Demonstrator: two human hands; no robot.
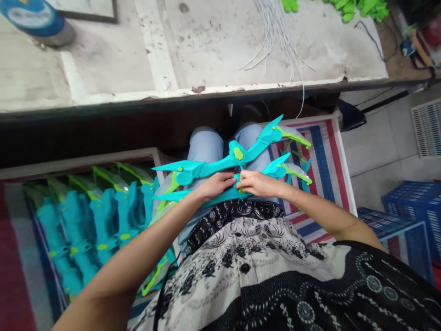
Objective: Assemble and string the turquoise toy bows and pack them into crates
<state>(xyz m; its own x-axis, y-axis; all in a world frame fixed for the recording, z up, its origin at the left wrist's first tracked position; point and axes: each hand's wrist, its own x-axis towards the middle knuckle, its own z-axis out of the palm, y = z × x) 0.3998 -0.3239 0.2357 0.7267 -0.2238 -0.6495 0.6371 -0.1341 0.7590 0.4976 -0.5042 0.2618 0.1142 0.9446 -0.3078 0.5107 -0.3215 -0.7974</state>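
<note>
Going left to right, a crate point(139, 153) sits beyond the left hand and lower, with turquoise-and-green pieces point(103, 207) standing side by side in it, probably ranked that way so that each can be picked out singly. The left hand point(216, 185) lays its fingertips on the middle of the nearer bow-shaped piece point(278, 167), seemingly to steady it; whether its thumb grips from below cannot be told. The farther bow-shaped piece point(220, 164) lies just ahead of both hands, across the light-blue trouser legs point(206, 146), and neither hand appears to hold it; the lap seems to serve as a work surface that keeps both pieces within easy reach. The right hand point(257, 184) is curled closed, its fingers bunched and pinching at the same middle part, probably because finger work there needs a firm hold close in. So the nearer piece lies directly under and between the two hands, its ends reaching out past each, its right end ahead of the right wrist. To the right of the right hand stands a crate with a striped lining point(345, 165), while white strands point(272, 27) hang together on the table point(206, 55) well ahead of it.
</note>
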